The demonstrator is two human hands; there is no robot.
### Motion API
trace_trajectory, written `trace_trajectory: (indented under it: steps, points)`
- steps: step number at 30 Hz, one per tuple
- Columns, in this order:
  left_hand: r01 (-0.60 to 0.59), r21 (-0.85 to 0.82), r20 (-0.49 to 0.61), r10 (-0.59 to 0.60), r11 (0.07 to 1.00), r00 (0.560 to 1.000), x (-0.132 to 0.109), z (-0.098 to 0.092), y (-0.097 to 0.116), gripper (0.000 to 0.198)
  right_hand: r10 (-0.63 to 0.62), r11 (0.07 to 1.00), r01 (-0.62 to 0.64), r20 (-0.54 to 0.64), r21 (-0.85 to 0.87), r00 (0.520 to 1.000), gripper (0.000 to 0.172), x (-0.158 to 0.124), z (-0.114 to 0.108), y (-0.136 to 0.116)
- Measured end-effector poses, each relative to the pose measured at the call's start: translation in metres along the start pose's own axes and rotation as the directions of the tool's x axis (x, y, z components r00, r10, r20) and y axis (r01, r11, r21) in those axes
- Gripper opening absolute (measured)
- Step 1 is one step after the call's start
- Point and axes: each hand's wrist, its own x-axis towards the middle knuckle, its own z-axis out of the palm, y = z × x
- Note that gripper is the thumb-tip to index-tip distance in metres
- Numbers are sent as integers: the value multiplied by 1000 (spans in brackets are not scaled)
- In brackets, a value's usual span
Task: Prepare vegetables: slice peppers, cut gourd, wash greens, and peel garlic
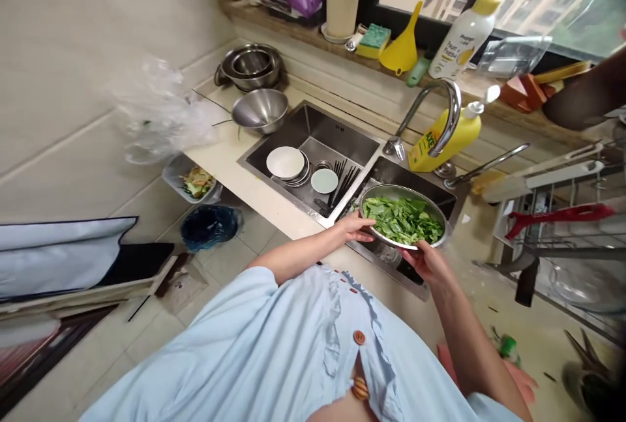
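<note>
A round metal basin (446,234) filled with cut leafy greens (403,218) is held over the right bowl of the sink (337,221). My left hand (356,226) grips its left rim, thumb on top and fingers beneath. On the near rim, my right hand (424,262) has its thumb over the edge and its fingers partly hidden under the basin. Behind the basin rises the curved chrome faucet (452,112). The left sink bowl holds stacked white plates (285,163), a pale green bowl (324,180) and dark chopsticks (346,184).
Metal bowls (260,111) stand on the counter's far left, near a hanging plastic bag (156,112). A yellow detergent bottle (443,138) is behind the faucet. To the right is a wire dish rack (562,249). A lined trash bin (209,226) sits below, left.
</note>
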Motion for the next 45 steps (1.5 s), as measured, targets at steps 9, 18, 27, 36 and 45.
trace_trajectory:
  steps: [9,18,27,36,45]
  points:
    - [-641,768,467,676,10,570,-22,20,20,57,-33,999,32,24,31,999,21,-14,9,3]
    - [-814,580,796,200,22,572,8,64,36,56,-245,968,249,100,-21,964,37,-26,3,17]
    - [-765,633,681,383,120,624,16,69,41,26,-223,974,218,91,58,971,36,-24,-11,17]
    - [-743,669,715,247,29,654,1,77,56,39,-174,980,164,93,111,980,35,-11,-7,19]
    - [-797,574,665,461,189,588,-7,72,80,31,-224,966,212,74,145,972,27,-11,-10,22]
